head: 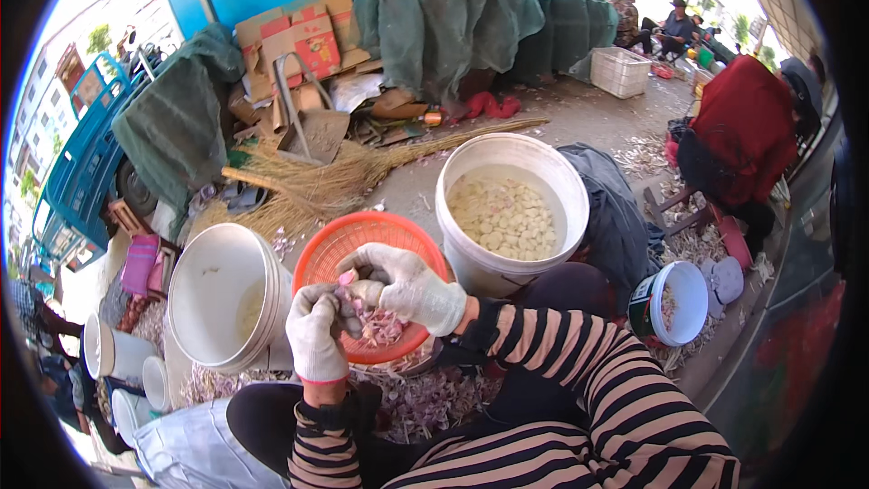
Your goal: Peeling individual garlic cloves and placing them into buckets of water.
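My left hand (318,339) and my right hand (417,288) wear whitish knit gloves with soiled fingers. They meet over an orange-red plastic basket (370,223), fingertips closed around a pinkish garlic clove (348,277). The fingers partly hide the clove. Pink and pale garlic skins (383,329) lie in the basket below my hands. To the right stands a large white bucket (461,210) with many peeled garlic cloves (512,221) in liquid. On the left, another white bucket (204,285) has something pale at its bottom.
Garlic skins (434,401) cover the ground by my knees. A straw broom (326,176) and flattened cardboard (305,41) lie ahead. At right are a small white-lined bucket (686,302) and a person in a red top (743,125). A blue cargo tricycle (81,183) stands left.
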The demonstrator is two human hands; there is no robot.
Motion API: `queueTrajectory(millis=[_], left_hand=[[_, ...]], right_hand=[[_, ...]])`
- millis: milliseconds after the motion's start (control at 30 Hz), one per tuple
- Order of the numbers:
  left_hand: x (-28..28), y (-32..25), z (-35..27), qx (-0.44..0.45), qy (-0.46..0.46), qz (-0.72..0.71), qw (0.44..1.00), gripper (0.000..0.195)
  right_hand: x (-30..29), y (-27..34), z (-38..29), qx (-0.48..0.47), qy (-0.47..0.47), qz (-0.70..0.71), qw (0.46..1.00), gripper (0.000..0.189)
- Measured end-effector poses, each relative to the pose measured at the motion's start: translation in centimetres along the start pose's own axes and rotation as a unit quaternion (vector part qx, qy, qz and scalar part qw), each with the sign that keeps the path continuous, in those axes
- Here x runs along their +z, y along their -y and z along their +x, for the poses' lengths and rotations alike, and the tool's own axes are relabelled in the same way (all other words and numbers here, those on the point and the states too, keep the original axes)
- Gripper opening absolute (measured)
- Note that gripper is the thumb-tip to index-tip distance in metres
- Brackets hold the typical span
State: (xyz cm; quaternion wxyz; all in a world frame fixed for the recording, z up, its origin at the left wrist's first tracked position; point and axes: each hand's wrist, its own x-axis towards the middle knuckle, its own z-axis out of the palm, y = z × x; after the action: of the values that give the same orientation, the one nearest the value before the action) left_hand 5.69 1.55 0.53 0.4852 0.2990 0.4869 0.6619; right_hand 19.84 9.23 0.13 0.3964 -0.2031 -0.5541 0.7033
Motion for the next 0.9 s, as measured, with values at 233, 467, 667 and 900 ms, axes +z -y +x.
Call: queueTrajectory(millis=[233, 467, 667, 900], left_hand=[[-0.8, -0.7, -0.2, -0.021, 0.011, 0.019, 1.0, 0.015], [-0.3, 0.2, -0.9, 0.131, -0.087, 0.206, 0.966, 0.013], [0.0, 0.7, -1.0, 0.284, -0.048, 0.355, 0.89, 0.012], [-0.2, 1.5, -0.9, 0.256, -0.038, 0.347, 0.901, 0.014]], right_hand=[[0.1, 0.5, -0.1, 0.03, -0.009, -0.056, 0.998, 0.021], [0.6, 0.7, -0.2, -0.009, -0.022, -0.299, 0.954, 0.022], [0.8, 0.2, -0.7, -0.136, 0.009, -0.381, 0.914, 0.025], [0.4, -0.2, -0.7, -0.173, 0.016, -0.414, 0.893, 0.024]])
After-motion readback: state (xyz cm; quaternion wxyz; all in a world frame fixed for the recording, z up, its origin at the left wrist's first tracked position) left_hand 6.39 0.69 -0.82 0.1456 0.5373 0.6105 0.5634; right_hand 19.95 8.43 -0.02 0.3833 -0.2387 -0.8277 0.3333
